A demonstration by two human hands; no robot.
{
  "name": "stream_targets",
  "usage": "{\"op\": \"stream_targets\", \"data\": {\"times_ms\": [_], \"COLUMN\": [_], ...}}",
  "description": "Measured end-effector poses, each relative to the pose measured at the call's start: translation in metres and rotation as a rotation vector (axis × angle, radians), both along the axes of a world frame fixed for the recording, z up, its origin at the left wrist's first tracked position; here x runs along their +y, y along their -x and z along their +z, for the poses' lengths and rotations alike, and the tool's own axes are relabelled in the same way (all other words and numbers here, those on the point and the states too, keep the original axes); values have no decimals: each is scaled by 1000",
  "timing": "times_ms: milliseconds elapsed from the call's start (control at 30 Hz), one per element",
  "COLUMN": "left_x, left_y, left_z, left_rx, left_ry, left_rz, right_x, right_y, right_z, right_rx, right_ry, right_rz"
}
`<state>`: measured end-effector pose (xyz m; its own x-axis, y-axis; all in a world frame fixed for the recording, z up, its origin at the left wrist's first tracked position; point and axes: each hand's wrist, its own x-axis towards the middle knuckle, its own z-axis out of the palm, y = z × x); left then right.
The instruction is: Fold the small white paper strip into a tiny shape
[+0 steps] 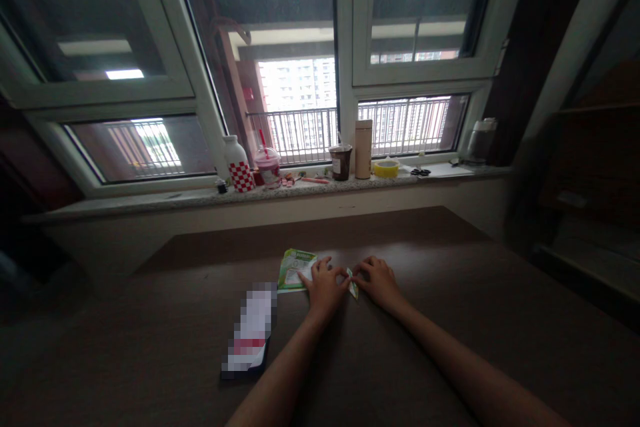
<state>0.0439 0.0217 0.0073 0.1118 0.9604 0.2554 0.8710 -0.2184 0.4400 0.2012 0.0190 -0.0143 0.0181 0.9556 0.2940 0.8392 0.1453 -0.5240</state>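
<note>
Between my two hands is a small folded piece of paper (353,288), white and green with a pointed lower end. My left hand (326,288) pinches its left side, with the other fingers spread toward a green-and-white printed sheet (293,271). Whether those fingers touch the sheet I cannot tell. From the right, my right hand (380,282) pinches the same small paper with thumb and forefinger. Fine folds in the paper are too small to make out.
A phone-like slab (250,330), its face blurred out, lies left of my left forearm on the dark table (165,320). Along the windowsill stand a checkered bottle (240,170), drink cups (341,161), a tan flask (363,150), yellow tape (387,169) and scissors (421,172).
</note>
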Motion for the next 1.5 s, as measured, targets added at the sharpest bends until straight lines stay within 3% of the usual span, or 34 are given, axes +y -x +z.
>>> {"op": "stream_targets", "data": {"times_ms": [1233,1500], "left_x": [10,6], "left_y": [5,7], "left_z": [8,9], "left_rx": [56,102], "left_ry": [194,167], "left_rz": [-34,-61], "right_x": [5,4], "right_y": [0,-1], "right_z": [7,5], "right_rx": [90,84], "right_ry": [128,118], "right_rz": [-20,-19]}}
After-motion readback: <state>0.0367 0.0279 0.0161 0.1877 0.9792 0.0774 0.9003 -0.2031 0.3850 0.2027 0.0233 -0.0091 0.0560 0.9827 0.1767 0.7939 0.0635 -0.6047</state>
